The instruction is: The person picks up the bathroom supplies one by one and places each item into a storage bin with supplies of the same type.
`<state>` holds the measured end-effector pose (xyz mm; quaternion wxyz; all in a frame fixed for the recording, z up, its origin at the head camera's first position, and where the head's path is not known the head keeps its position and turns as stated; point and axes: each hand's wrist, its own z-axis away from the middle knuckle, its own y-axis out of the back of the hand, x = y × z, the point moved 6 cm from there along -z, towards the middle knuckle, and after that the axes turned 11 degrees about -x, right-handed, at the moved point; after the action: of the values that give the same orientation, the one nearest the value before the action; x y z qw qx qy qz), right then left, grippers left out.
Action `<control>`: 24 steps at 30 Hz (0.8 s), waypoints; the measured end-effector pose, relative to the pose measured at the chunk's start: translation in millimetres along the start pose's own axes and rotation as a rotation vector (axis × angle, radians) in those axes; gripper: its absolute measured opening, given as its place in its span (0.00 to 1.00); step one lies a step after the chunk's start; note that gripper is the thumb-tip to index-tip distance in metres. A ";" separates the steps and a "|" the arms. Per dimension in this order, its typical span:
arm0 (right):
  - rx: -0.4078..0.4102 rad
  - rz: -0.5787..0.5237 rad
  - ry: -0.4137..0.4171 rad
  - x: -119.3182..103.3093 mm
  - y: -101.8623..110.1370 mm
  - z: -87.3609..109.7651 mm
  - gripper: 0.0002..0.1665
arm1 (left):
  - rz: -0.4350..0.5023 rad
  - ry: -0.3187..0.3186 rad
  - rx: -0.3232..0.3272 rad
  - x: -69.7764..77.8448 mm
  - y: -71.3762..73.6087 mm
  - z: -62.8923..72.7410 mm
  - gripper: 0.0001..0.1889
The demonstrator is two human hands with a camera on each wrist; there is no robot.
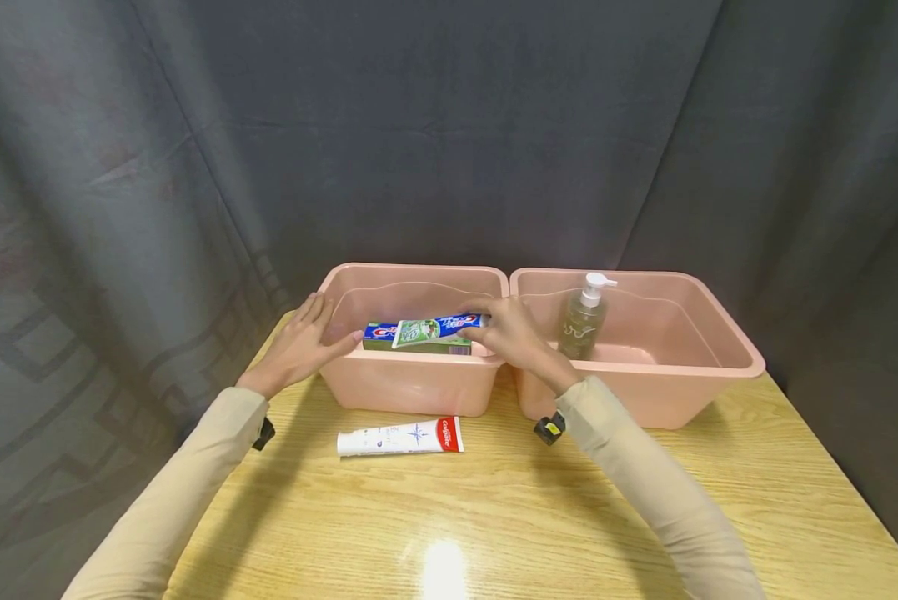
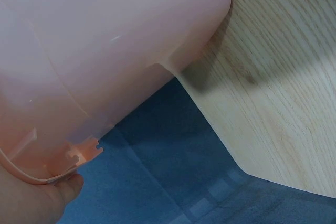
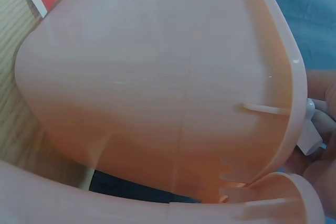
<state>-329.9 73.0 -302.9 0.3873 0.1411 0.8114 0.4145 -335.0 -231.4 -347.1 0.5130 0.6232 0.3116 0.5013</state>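
Note:
In the head view my right hand [image 1: 519, 333] pinches a blue and green toothpaste tube [image 1: 437, 330] near its cap end, over the left pink bin [image 1: 411, 383]. The tube's flat end points left, above a blue and green toothpaste box [image 1: 379, 333] inside that bin. The white cap [image 3: 310, 139] shows among my right fingers in the right wrist view, just beyond the bin's rim. My left hand [image 1: 302, 346] rests at the bin's front left corner, fingers extended along the side and thumb over the front rim. The left wrist view shows part of this hand [image 2: 37, 198] against the rim.
A white and red Colgate tube [image 1: 399, 437] lies on the wooden table [image 1: 388, 517] before the left bin. Close beside that bin stands a second pink bin [image 1: 644, 392], holding a pump bottle [image 1: 582, 325]. A dark curtain [image 1: 449, 150] hangs behind.

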 end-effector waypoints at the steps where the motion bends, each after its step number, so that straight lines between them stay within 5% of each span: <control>1: -0.001 0.004 -0.002 0.1 -0.6 -0.3 0.18 | 0.001 0.000 0.001 -0.1 0.1 0.0 0.52; 24: -0.009 0.058 -0.011 3.3 -12.6 -7.2 0.18 | 0.013 0.011 0.009 0.0 0.5 0.5 0.53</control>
<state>-336.4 63.0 -311.9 0.3803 0.1648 0.8028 0.4285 -334.5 -231.7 -346.6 0.5053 0.6248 0.3128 0.5065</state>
